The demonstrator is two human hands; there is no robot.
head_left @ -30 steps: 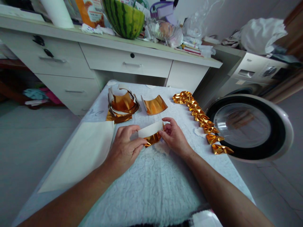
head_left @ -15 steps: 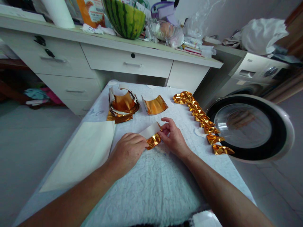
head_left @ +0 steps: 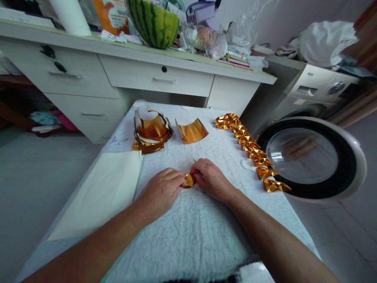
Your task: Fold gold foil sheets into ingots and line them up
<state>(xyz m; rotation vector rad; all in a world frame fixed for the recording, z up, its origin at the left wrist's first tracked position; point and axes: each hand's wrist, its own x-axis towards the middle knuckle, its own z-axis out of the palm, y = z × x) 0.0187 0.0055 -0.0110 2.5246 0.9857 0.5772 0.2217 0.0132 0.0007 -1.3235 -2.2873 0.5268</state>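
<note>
A small piece of gold foil paper (head_left: 189, 181) is held between my hands over the cloth-covered table (head_left: 188, 239). My left hand (head_left: 163, 190) pinches its left end. At its right end, my right hand (head_left: 210, 179) is closed on it with bent fingers. A pale edge of the paper shows behind the fingers. Beyond my hands lies a curved gold sheet (head_left: 193, 131), with a stack of curled gold sheets (head_left: 152, 129) to its left. Folded gold pieces (head_left: 250, 147) run in an overlapping row along the table's right side.
A cream sheet (head_left: 100, 192) covers part of the table's left side. An open washing machine door (head_left: 312, 157) stands at the right edge. Behind the table, a white counter (head_left: 132, 53) holds half a watermelon (head_left: 154, 25) and plastic bags.
My right hand has closed in toward the left and curled over the foil paper. The pale flap that stood up behind it is now mostly folded down or covered.
</note>
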